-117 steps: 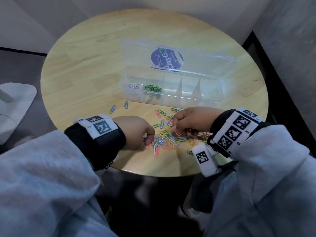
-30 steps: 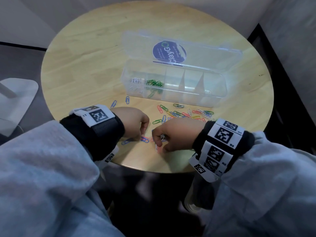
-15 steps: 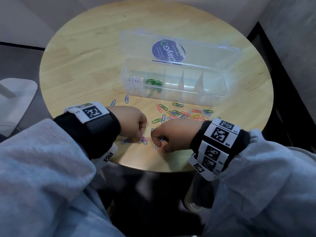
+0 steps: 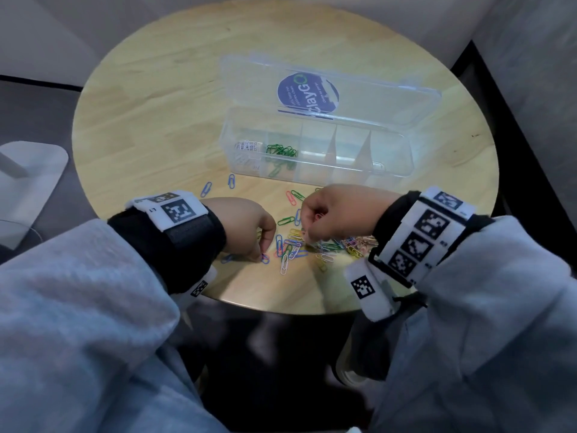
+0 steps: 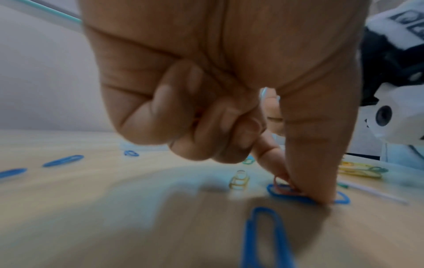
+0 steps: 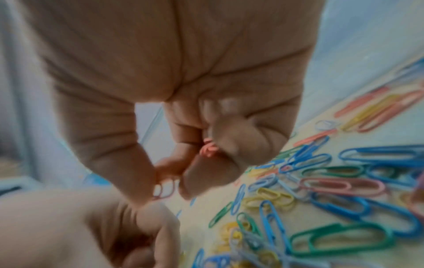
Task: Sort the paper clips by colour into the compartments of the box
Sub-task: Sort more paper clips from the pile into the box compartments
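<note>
A heap of mixed-colour paper clips [image 4: 331, 246] lies near the front of the round wooden table [image 4: 156, 104]. Behind it stands the clear compartment box [image 4: 315, 175], lid open; white clips [image 4: 246, 146] fill its leftmost compartment and green clips [image 4: 281, 151] the second. My left hand [image 4: 261, 254] is down on the table, thumb and forefinger pinching a red clip [image 5: 282, 186] that lies on a blue clip [image 5: 298, 196]. My right hand [image 4: 307, 240] hovers over the heap, pinching a pink clip [image 6: 164, 188], with more pink clips [image 6: 207, 146] tucked in its curled fingers.
Two loose blue clips [image 4: 218, 185] lie left of the heap, in front of the box. The open lid [image 4: 374, 89] leans back behind the box. The table's front edge is close under both wrists. A white stand base [image 4: 28, 182] sits on the floor at left.
My right hand has lifted and moved back and to the right, uncovering the heap. My left hand stays at the same spot on the table.
</note>
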